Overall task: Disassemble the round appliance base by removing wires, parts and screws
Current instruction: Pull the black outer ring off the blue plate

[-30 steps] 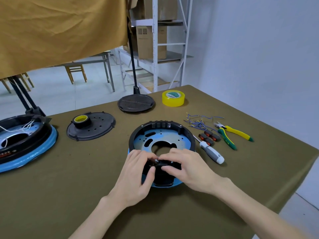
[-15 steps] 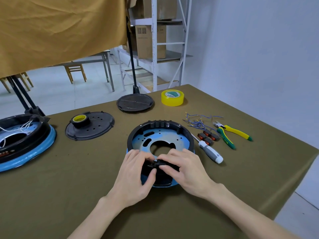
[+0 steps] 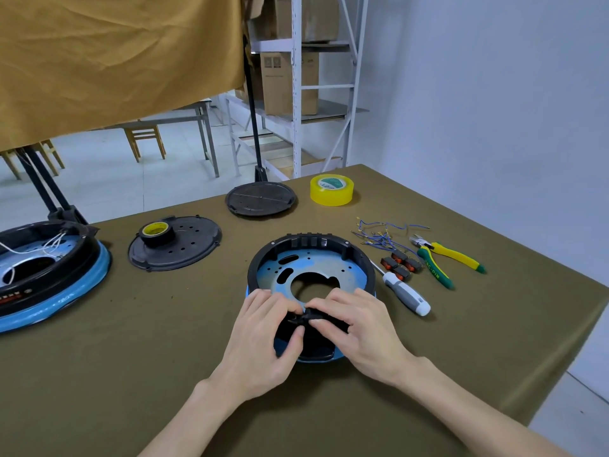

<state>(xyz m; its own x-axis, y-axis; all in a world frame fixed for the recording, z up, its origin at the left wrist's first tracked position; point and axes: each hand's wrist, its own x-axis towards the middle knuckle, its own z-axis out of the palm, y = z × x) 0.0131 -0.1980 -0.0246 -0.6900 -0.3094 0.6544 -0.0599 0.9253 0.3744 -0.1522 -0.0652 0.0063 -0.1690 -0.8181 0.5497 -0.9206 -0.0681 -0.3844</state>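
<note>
Olive cloth covers the worktop (image 3: 131, 374). The round appliance base (image 3: 311, 258), black-rimmed with a blue inner plate, lies directly beneath and beyond both hands. The left hand (image 3: 263, 341) and the right hand (image 3: 359, 331) meet at its near edge, fingers curled, each pinching a small black part (image 3: 304, 319) between thumb and fingertips. A screwdriver (image 3: 403, 291) lies just beyond the right hand, with loose wires (image 3: 382, 235) and pliers (image 3: 445, 258) farther out.

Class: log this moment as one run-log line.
left hand: pinching black part | right hand: pinching it too | round base: on table | screwdriver: idle
</note>
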